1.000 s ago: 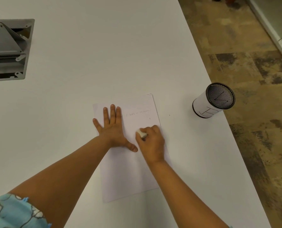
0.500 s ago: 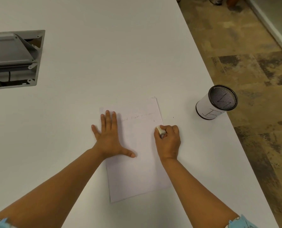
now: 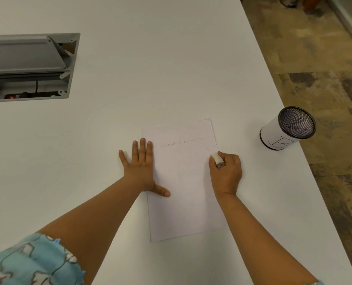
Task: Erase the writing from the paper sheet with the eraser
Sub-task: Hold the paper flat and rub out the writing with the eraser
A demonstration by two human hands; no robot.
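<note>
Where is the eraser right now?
The eraser is pinched in the right hand, at the paper's right edge, just below the writing.

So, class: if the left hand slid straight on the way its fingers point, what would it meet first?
Nothing close: the left hand lies flat, its fingers pointing away across the bare white table. The floor box sits off to the left, so the way looks free.

Right hand (image 3: 226,174) around eraser (image 3: 217,159) — left hand (image 3: 142,169) flat on paper sheet (image 3: 186,182).
</note>
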